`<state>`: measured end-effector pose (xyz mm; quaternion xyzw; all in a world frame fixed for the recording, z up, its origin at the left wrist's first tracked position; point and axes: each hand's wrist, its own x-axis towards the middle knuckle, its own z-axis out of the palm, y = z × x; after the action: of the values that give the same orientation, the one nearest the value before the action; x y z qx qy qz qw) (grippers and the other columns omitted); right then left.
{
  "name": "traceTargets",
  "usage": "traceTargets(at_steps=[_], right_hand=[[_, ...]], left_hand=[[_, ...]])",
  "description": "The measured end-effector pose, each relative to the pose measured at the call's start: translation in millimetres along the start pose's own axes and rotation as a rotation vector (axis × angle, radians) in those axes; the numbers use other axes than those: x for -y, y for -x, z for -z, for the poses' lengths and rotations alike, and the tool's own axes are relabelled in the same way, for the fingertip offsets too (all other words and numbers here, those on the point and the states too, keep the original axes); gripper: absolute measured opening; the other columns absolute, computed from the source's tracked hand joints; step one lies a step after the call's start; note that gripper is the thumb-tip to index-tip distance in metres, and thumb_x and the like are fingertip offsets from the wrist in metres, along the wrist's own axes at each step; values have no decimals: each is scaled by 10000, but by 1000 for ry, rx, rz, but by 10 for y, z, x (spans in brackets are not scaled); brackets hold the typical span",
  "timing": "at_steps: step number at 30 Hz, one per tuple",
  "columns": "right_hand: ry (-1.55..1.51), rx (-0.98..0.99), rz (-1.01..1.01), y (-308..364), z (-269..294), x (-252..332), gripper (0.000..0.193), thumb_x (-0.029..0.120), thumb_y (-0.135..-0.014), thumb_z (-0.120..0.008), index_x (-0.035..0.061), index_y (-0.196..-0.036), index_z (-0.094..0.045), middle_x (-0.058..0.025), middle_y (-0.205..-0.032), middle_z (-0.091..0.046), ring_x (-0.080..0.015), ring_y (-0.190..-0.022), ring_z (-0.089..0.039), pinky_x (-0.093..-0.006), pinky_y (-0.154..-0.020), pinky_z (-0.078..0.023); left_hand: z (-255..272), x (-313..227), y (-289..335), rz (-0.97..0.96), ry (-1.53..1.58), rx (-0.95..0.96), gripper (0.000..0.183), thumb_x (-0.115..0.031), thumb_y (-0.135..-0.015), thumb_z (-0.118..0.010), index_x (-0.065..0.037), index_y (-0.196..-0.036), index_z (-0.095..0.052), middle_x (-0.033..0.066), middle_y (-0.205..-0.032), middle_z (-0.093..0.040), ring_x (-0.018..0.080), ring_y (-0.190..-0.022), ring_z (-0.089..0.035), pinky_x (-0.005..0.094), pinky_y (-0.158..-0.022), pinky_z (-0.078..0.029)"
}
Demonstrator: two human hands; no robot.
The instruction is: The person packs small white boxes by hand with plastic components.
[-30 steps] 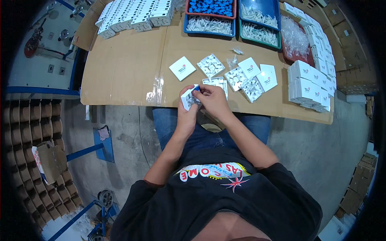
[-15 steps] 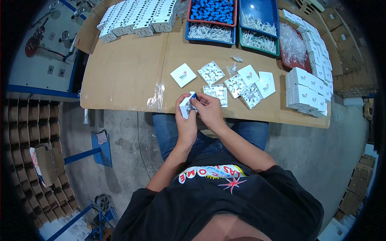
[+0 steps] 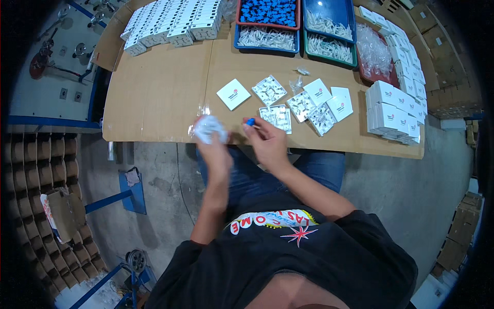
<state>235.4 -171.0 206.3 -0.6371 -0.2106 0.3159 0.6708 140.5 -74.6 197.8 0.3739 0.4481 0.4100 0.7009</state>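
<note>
My left hand (image 3: 216,154), smeared by motion, is closed on a white square plastic unit (image 3: 210,129) above the table's front edge. To its right, my right hand (image 3: 270,144) pinches a small blue plastic piece (image 3: 250,122) between thumb and fingers. Just beyond the right hand lies a square unit (image 3: 276,118) with its patterned inner side up. Another such unit (image 3: 269,90) is farther back. A white square cover (image 3: 233,95) rests flat to their left. On the right, a white cover (image 3: 340,104) and a patterned unit (image 3: 321,119) lie among overlapping units.
Trays of blue pieces (image 3: 268,13) and white plastic parts (image 3: 266,37) stand at the back. A red tray with clear plastic bags (image 3: 374,54) is beside them. Stacked white units stand at the back left (image 3: 177,23) and right (image 3: 393,113). Small clear bags (image 3: 296,85) lie mid-table.
My hands have come apart. The left one has swung left with the white unit, which is now blurred; the right one stays near its place, with the blue piece now showing in its fingertips.
</note>
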Motion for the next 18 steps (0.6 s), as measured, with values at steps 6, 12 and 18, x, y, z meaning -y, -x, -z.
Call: traceTargets(at_steps=[6,12,18], right_hand=[[291,316,-239,-546,892,-3,324,174,-922,-739,-12,-1186,-710,-25,-755,-692,-75,-641,-634,-244,-555,-489],[605,296,-53,-1796,1211,475,504,242,-877,-780,2,-1298,-643,-106,-833,-741,-128,-580,-658,-289,-511,-509],[334,10,266,-1975,912,971,606,208,-951,-717,36,-1480,-474,-118,-1069,-723,-148,-758,-705,-300,-612,-556]], left_hand=[[-86,-111,145,-157,193,318,650,113,-911,-393,-97,-1524,-338,212,-1344,-586,302,-1239,-611,454,-1019,-536],[-63,235,67,92,111,342,544,-11,-915,-463,-66,-1455,-430,195,-1346,-606,241,-1147,-649,371,-920,-560],[112,404,-231,183,55,227,414,-76,-940,-516,-60,-1353,-493,135,-1288,-635,217,-1035,-674,366,-824,-566]])
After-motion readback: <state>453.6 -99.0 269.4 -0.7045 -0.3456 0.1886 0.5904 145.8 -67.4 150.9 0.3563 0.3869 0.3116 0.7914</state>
